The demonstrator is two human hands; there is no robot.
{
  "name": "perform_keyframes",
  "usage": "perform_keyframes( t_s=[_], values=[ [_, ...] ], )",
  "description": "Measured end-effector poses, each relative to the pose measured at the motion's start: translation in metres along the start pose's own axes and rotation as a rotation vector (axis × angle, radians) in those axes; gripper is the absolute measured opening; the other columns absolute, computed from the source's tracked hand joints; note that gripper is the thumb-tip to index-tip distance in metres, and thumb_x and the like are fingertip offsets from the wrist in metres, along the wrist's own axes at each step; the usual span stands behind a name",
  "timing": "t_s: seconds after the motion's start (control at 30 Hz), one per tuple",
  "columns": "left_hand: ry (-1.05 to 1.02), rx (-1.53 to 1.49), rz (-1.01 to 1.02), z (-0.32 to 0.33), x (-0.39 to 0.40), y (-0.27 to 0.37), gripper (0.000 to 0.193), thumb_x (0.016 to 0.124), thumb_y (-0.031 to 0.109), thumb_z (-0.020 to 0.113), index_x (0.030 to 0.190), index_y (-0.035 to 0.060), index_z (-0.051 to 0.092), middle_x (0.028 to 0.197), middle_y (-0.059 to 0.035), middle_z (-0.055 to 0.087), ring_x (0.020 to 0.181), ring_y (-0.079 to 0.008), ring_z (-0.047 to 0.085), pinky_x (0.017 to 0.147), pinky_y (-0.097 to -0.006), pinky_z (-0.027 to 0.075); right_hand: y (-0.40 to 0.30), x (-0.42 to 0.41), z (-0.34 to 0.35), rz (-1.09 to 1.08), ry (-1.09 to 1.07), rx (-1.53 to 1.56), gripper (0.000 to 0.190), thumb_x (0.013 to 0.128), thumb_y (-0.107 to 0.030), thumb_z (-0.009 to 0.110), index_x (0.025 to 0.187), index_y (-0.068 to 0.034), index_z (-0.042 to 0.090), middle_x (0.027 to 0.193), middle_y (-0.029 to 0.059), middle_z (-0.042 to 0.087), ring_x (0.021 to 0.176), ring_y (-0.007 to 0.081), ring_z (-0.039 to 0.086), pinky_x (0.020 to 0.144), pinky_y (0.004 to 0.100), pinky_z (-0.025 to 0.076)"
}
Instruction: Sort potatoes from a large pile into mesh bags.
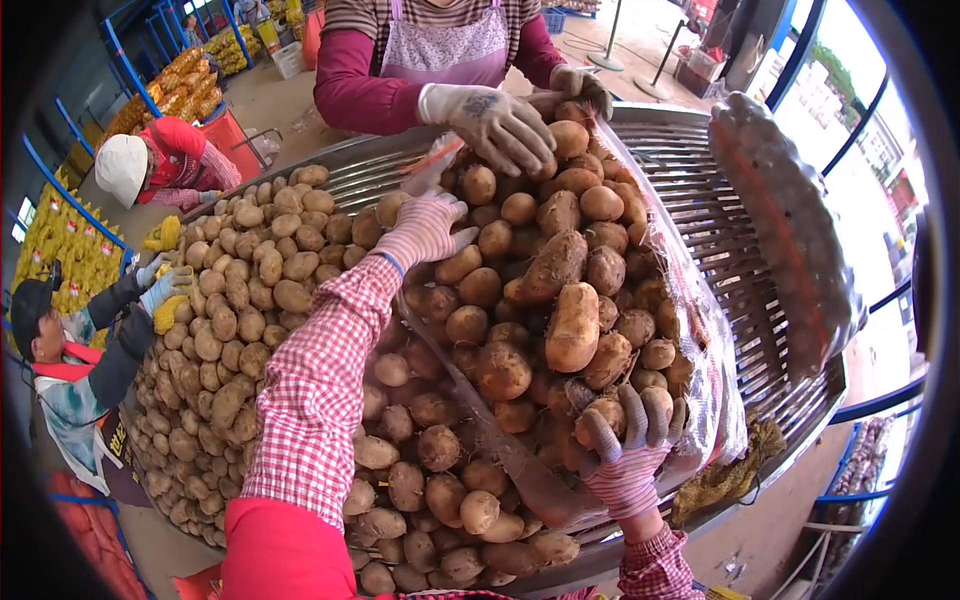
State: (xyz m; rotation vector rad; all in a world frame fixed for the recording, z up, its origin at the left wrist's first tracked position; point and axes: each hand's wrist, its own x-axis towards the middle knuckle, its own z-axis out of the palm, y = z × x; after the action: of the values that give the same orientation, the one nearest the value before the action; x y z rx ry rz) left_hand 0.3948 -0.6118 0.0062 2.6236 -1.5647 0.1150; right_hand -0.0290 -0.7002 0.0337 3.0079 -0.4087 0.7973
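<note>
My left hand [424, 229], in a striped knit glove, lies on potatoes at the left side of an opened plastic sack [694, 360]. Its thumb stands apart from the fingers. Whether the fingertips touch the film beside them is unclear. Low on the right, my right hand [630, 457] spreads its gloved fingers over potatoes [604, 420] by the sack's near edge. Soil-marked potatoes [574, 326] fill the sack and spill out of its mouth. Across from me, a co-worker's gloved hand [499, 127] rests on the potatoes, and their other hand [581, 86] is at the sack's far end.
A large potato heap [247, 300] covers the left of the slatted metal table [675, 172]. A full mesh sack [784, 232] lies at the right. Brown mesh cloth [727, 469] hangs at the near right edge. Two other people [176, 161] [82, 367] work along the left side.
</note>
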Motion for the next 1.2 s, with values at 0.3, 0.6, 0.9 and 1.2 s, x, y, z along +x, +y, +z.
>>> perform_keyframes(
  t_s=[0.3,0.6,0.9,1.2],
  values=[
    [-0.068,-0.340,-0.171,-0.016,-0.171,-0.004,0.064,0.094,0.043,0.062,0.147,0.0125,0.044,0.139,-0.0170,0.054,0.125,-0.0367,0.055,0.103,-0.0437,0.047,-0.006,0.001,-0.002,0.018,0.020,0.016,0.053,0.070,-0.032,0.079,0.118,-0.033,0.056,0.134,0.0124,0.051,0.129,0.0359,0.041,0.111,0.0682,0.021],
    [0.295,-0.174,0.001,0.006,-0.044,0.009,0.043,0.091,0.024,0.061,0.131,0.0102,0.057,0.129,-0.0194,0.058,0.121,-0.0388,0.055,0.102,-0.0461,0.046,-0.007,0.001,-0.004,0.009,0.000,-0.017,0.049,0.070,-0.035,0.077,0.114,-0.031,0.058,0.136,0.0119,0.050,0.130,0.0365,0.040,0.111,0.0691,0.019],
    [0.027,-0.031,-0.142,0.050,-0.003,-0.080,0.048,0.089,0.032,0.060,0.128,0.0038,0.060,0.137,-0.0215,0.054,0.123,-0.0374,0.055,0.102,-0.0452,0.046,-0.004,-0.001,-0.004,0.033,-0.038,0.004,0.049,0.072,-0.039,0.077,0.119,-0.037,0.060,0.137,0.0098,0.049,0.131,0.0347,0.038,0.112,0.0696,0.017],
    [0.267,-0.891,-0.242,0.082,-0.047,-0.062,0.049,0.100,0.026,0.052,0.146,0.0087,0.045,0.149,-0.0177,0.045,0.138,-0.0354,0.040,0.114,-0.0396,0.032,0.017,0.042,-0.003,0.024,0.001,-0.049,0.058,0.069,-0.037,0.077,0.124,-0.031,0.060,0.133,0.0087,0.050,0.127,0.0322,0.042,0.109,0.0653,0.022]
  ],
)
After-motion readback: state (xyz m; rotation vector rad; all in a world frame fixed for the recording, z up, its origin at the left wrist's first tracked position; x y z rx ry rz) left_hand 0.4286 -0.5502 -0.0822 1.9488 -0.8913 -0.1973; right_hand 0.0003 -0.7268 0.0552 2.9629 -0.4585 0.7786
